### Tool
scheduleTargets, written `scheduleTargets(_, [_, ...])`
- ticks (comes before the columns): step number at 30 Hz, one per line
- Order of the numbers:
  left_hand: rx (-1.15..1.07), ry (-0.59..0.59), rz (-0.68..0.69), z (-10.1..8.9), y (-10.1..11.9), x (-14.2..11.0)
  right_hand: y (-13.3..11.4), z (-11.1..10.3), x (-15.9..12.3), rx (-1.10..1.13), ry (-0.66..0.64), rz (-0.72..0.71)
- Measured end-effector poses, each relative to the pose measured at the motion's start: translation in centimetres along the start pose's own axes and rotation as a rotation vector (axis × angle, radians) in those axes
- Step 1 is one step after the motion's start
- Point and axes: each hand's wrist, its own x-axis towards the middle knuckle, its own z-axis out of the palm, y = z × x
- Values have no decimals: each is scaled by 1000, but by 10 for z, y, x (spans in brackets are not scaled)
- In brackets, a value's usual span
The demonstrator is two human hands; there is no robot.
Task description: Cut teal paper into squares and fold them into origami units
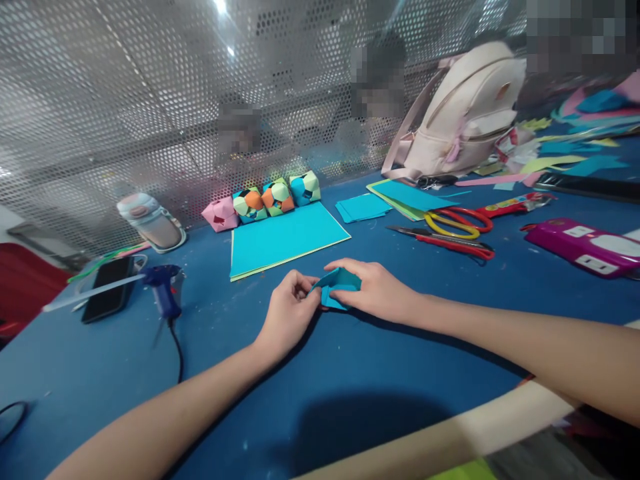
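A small folded piece of blue paper [341,288] is held just above the blue table, between my two hands. My left hand [291,308] pinches its left edge, with the fingers curled in. On the right side, my right hand [374,290] grips it, thumb on the near flap and fingers along the far one. The paper is partly opened up, with a fold standing between the hands. Beyond it lies a stack of blue and yellow-green sheets [287,240]. Several folded paper cubes [277,198] in pink, orange, green and blue line its far edge.
Small blue paper pieces [363,207], scissors [457,222], a red cutter knife [445,241] and a purple power strip [585,247] lie to the right. A glue gun [164,290], phone [111,287] and bottle [151,223] stand left. A backpack [460,117] leans on the perforated metal panel [165,100].
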Motion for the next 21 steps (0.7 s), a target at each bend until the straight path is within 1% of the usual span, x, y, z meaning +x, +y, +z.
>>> scheduleTargets(4, [-1,-43,7,1,1,0,-2,0,0,65,0,34])
scheduleTargets(6, [-10,-57,1,1,1,1,-1,-1,-1,65,4,25])
scheduleTargets(8, [-4,-57,4,1,1,1,0,-1,-1,68,42,-28])
scheduleTargets(11, [-14,-74,1,0,1,2,2,-2,-1,110,112,-157])
scheduleTargets(13, [-36,-90,-13,0,2,2,2,-2,0,140,123,-203])
scheduleTargets(15, [-64,-84,-28,0,2,2,2,-2,0,175,126,-180])
scheduleTargets(19, [-126,-4,-55,1,-1,5,1,0,2,239,132,-14])
scheduleTargets(21, [-145,21,-82,1,-2,7,1,1,2,242,118,33])
